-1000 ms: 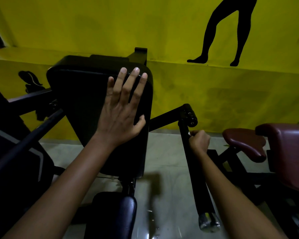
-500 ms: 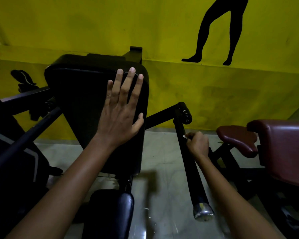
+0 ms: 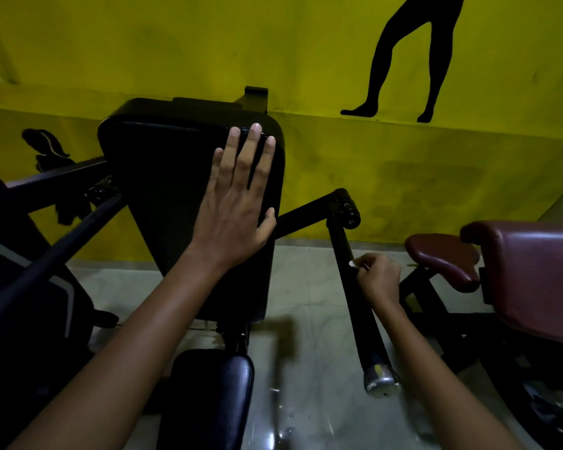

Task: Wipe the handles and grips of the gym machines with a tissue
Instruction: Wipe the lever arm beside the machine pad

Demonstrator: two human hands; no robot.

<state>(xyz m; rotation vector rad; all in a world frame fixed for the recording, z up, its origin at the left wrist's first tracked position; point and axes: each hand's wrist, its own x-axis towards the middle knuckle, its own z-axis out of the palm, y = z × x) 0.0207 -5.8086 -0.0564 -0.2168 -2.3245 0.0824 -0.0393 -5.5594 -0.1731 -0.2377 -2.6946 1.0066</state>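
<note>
A black machine handle (image 3: 359, 306) slants down from a pivot (image 3: 346, 207) at centre right to a silver end cap (image 3: 380, 381). My right hand (image 3: 379, 277) is curled against the handle's upper half and pinches a white tissue (image 3: 352, 264), of which only a small corner shows at my fingertips. My left hand (image 3: 238, 196) lies flat, fingers straight, on the black back pad (image 3: 163, 196) of the same machine. A second black handle (image 3: 46, 254) runs down to the left.
A black seat pad (image 3: 215, 394) sits below the back pad. A maroon padded machine (image 3: 527, 274) stands close on the right. A yellow wall (image 3: 273, 53) with a black leg silhouette is behind. The floor (image 3: 306, 319) is pale tile.
My right hand has slid down the handle from just under the pivot toward its middle. My left hand stays on the back pad, with its fingers drawn closer together.
</note>
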